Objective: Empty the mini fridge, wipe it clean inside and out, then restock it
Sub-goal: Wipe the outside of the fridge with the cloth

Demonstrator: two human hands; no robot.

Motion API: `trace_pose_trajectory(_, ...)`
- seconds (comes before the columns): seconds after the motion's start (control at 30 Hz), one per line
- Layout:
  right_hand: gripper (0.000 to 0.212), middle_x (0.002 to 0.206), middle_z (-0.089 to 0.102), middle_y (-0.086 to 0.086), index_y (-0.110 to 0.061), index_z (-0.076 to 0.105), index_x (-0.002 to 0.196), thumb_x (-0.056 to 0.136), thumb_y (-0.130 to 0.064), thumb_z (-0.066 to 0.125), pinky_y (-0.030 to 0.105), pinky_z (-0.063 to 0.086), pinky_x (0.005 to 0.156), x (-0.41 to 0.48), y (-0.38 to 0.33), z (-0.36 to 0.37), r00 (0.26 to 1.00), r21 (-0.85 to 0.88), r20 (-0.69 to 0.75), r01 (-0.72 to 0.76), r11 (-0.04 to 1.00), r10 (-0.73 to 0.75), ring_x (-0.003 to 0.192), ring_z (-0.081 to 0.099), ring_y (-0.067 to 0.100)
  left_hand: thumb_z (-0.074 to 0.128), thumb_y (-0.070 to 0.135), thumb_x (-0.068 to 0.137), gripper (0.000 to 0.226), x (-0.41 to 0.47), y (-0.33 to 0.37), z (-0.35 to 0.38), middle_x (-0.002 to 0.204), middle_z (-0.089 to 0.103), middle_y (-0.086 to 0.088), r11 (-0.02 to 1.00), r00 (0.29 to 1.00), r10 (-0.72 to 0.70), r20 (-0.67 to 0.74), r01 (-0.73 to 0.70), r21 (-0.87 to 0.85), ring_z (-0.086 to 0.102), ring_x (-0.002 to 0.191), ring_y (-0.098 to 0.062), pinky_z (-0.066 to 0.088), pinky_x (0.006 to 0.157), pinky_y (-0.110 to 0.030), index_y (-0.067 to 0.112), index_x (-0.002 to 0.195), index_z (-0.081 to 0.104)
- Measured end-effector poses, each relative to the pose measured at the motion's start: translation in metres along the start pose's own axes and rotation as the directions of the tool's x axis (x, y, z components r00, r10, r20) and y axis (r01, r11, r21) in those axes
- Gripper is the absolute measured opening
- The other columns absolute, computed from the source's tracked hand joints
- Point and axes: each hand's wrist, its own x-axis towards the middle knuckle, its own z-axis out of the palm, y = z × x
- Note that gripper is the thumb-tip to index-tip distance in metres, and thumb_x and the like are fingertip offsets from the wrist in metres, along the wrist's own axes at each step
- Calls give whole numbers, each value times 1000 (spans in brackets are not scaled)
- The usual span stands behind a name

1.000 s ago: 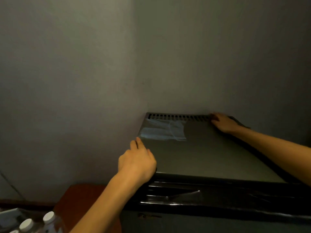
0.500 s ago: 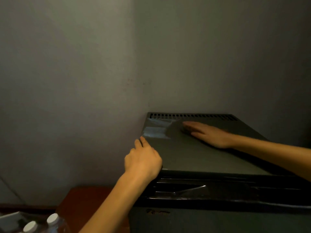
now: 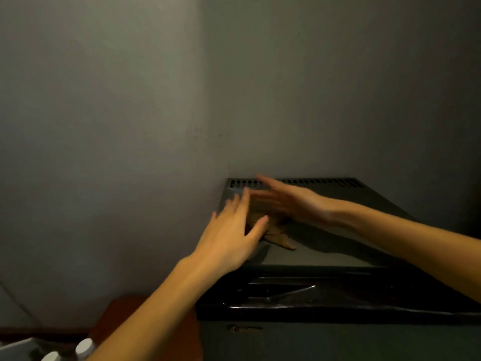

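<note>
Head view. The mini fridge [image 3: 325,254] stands in the lower right of the view, its back against a grey wall [image 3: 130,126] and its door shut. A row of vent slots [image 3: 325,183] runs along the rear edge of its flat top, and a glossy black band [image 3: 351,295] crosses the front just below the top.

The left hand [image 3: 231,238] reaches over the fridge's left edge, palm down, its fingers [image 3: 240,204] straight and slightly spread, holding nothing visible. The right hand [image 3: 294,201], blurred, lies across the rear left part of the top with the palm turned toward the left hand; its fingers [image 3: 265,182] are straight and close together, their tips over the vent slots.

A brownish shape [image 3: 281,238] shows on the top beneath both hands; whether it is a cloth or a reflection cannot be told.

At lower left, two white-capped bottles [image 3: 84,346] stand beside a reddish-brown wooden bench [image 3: 117,316].
</note>
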Motion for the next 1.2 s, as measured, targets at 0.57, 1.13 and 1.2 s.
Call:
trace_pose_trajectory(0.57, 49, 159, 2, -15, -36, 8, 151, 104, -40, 21, 26, 0, 119, -47, 80, -75, 920, -772, -347, -389, 502, 180, 146, 0, 3, 32, 26, 105, 43, 184, -94, 28, 157, 24, -6, 981, 931, 184, 316, -196, 7, 17, 146, -24, 11, 117, -32, 19, 147, 34)
trace_pose_trajectory(1.13, 52, 161, -2, -8, -31, 3, 152, 104, -41, 18, 25, -1, 116, -45, 75, -71, 917, -792, -341, -399, 461, 207, 147, -2, 8, 49, 48, 88, 36, 14, -74, -21, 142, 31, 35, 901, 889, 400, 224, -336, -275, 12, 134, 21, 12, 109, -4, 63, 121, 49)
trace_pose_trajectory(1.2, 52, 161, -2, -7, -31, 3, 152, 104, -41, 18, 26, -1, 117, -44, 75, -70, 918, -799, -338, -397, 451, 210, 147, -2, 8, 43, 62, 85, 31, 15, -73, -25, 140, 30, 38, 919, 902, 360, 239, -299, -257, 14, 134, 21, 15, 110, -7, 67, 116, 48)
